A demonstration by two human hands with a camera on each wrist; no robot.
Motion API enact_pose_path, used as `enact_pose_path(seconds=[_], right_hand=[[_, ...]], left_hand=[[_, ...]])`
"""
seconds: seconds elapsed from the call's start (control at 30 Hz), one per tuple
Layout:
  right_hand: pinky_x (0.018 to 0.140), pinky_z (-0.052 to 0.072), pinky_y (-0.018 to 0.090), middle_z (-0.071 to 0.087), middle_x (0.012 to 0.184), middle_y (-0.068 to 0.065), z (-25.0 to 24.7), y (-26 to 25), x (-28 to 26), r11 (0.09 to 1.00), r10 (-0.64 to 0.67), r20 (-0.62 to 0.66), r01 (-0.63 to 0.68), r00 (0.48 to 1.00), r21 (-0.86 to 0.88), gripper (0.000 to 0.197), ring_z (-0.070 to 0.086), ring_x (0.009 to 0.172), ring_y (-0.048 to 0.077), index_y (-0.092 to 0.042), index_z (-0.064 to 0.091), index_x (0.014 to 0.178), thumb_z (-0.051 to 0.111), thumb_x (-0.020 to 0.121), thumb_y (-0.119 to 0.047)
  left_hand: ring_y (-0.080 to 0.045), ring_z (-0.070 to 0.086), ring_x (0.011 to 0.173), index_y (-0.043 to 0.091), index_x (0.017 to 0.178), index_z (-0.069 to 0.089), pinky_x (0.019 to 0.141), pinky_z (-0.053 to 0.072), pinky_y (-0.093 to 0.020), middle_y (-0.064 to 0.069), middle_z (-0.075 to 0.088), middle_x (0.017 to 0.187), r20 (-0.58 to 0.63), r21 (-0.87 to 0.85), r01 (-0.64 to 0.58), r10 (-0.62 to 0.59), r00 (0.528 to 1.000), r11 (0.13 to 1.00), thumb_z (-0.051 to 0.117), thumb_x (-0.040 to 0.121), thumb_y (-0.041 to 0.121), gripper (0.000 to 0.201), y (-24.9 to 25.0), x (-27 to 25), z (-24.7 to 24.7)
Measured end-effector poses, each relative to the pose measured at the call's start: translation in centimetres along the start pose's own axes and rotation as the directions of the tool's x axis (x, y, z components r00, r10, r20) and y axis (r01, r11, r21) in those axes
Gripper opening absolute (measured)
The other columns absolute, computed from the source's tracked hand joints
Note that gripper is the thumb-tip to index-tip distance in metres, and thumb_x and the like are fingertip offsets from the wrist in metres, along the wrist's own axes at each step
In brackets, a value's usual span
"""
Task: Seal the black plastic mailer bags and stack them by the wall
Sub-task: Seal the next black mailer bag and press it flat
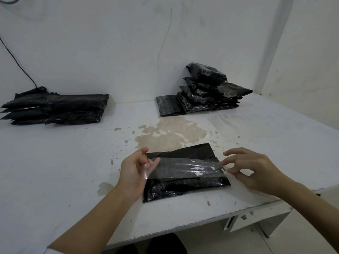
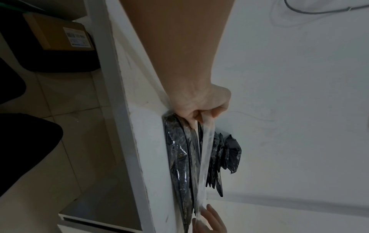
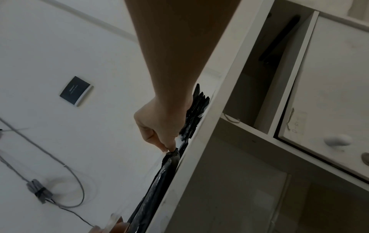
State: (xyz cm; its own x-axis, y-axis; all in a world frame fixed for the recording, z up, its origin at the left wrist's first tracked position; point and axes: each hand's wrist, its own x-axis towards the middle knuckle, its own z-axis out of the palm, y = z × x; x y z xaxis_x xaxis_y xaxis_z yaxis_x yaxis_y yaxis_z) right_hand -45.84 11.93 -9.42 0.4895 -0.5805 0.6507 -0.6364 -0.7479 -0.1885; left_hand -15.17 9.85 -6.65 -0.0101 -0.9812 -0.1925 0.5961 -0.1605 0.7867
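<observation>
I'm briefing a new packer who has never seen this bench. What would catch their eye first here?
Both hands, left hand and right hand, stretch a clear strip over a black mailer bag at the table's near edge. Behind, two heaps of black bags stand by the wall: a flat stack on the left, a taller pile on the right.

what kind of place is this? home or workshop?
Likely a small packing or shipping room, not a home: two piles of filled black plastic mailer bags by the bare white wall, a worn white worktable, and a labelled brown cardboard box underneath.
</observation>
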Motion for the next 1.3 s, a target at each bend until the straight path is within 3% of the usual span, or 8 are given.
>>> enact_pose_path(seconds=[0.3,0.43,0.57,0.67,0.93,1.1,1.2,1.3], right_hand=[[0.074,0.058,0.031,0.071,0.1,-0.012,0.8,0.2,-0.3,0.993,0.023,0.189,0.0,0.982,-0.122,0.023,0.06,0.11,0.01,-0.018,0.069,0.07,0.061,0.089,-0.026],[0.072,0.059,0.032,0.071,0.105,-0.014,0.7,-0.6,-0.1,0.98,0.079,0.289,-0.022,0.954,-0.195,0.015,0.053,0.118,0.01,-0.02,0.073,0.078,0.063,0.077,-0.009],[0.092,0.05,0.032,0.07,0.103,-0.013,0.9,-1.2,-0.3,0.973,0.229,0.326,-0.215,0.917,-0.081,0.043,0.039,0.13,0.002,-0.017,0.073,0.089,0.032,0.081,-0.028],[0.1,0.032,0.017,0.067,0.088,-0.017,1.0,-2.6,0.6,0.932,0.361,0.339,-0.346,0.869,-0.106,0.05,0.03,0.133,-0.008,-0.02,0.065,0.072,0.024,0.09,-0.042],[0.066,0.049,0.036,0.061,0.076,0.0,3.8,-6.0,3.0,0.9,0.377,0.158,-0.32,0.913,-0.298,0.042,0.059,0.079,0.024,-0.012,0.061,0.087,0.038,0.09,-0.046],[0.075,0.044,0.037,0.066,0.085,0.004,4.4,-8.8,3.4,0.724,0.633,0.085,-0.55,0.769,-0.417,0.033,0.058,0.096,0.026,-0.015,0.064,0.098,0.05,0.092,-0.044],[0.081,0.037,0.037,0.065,0.1,0.008,5.2,-10.7,4.7,0.599,0.751,0.041,-0.653,0.659,-0.464,0.035,0.052,0.102,0.028,-0.014,0.058,0.097,0.036,0.097,-0.041],[0.09,0.033,0.043,0.057,0.117,0.012,6.8,-11.8,6.7,0.45,0.857,0.003,-0.744,0.516,-0.494,0.061,0.048,0.11,0.033,-0.01,0.052,0.109,0.025,0.093,-0.062]], left_hand=[[-0.009,0.058,0.051,-0.003,0.085,0.055,0.088,0.054,-0.031,-0.006,0.048,0.053,0.032,0.374,-0.161,0.161,0.987,0.913,0.04,0.085,-0.02,0.023,0.6,-0.2,-1.8],[-0.022,0.063,0.068,0.012,0.096,0.054,0.081,0.051,-0.031,-0.001,0.056,0.054,0.177,0.728,-0.26,0.193,0.965,0.634,0.052,0.088,-0.01,0.023,1.6,-0.9,-3.5],[-0.008,0.06,0.073,0.018,0.107,0.042,0.066,0.043,-0.011,0.0,0.064,0.077,0.312,0.9,-0.343,0.152,0.938,0.269,0.049,0.097,0.012,0.014,2.3,-2.3,-3.9],[-0.008,0.055,0.068,0.021,0.11,0.033,0.064,0.044,-0.018,-0.001,0.06,0.081,0.372,0.925,-0.378,0.108,0.922,0.044,0.044,0.1,0.016,0.016,2.0,-3.0,-3.8],[-0.016,0.053,0.071,0.018,0.12,0.029,0.076,0.045,-0.038,0.004,0.055,0.077,0.313,0.917,-0.267,0.119,0.942,-0.297,0.042,0.1,0.018,0.024,1.7,-1.7,-3.4],[-0.026,0.043,0.108,0.012,0.124,0.035,0.082,0.038,-0.038,-0.008,0.045,0.118,0.346,0.835,-0.176,0.249,0.905,-0.521,0.06,0.084,0.008,0.048,2.4,-1.3,-1.9],[-0.023,0.041,0.095,0.006,0.106,0.05,0.071,0.033,-0.031,-0.009,0.049,0.104,0.54,0.822,-0.396,0.338,0.771,-0.409,0.055,0.077,-0.005,0.031,0.9,-1.6,-0.1],[-0.025,0.042,0.104,0.007,0.111,0.046,0.081,0.036,-0.034,-0.009,0.047,0.112,0.394,0.902,-0.28,0.365,0.844,-0.327,0.041,0.098,0.03,0.027,-2.1,-1.4,1.4]])
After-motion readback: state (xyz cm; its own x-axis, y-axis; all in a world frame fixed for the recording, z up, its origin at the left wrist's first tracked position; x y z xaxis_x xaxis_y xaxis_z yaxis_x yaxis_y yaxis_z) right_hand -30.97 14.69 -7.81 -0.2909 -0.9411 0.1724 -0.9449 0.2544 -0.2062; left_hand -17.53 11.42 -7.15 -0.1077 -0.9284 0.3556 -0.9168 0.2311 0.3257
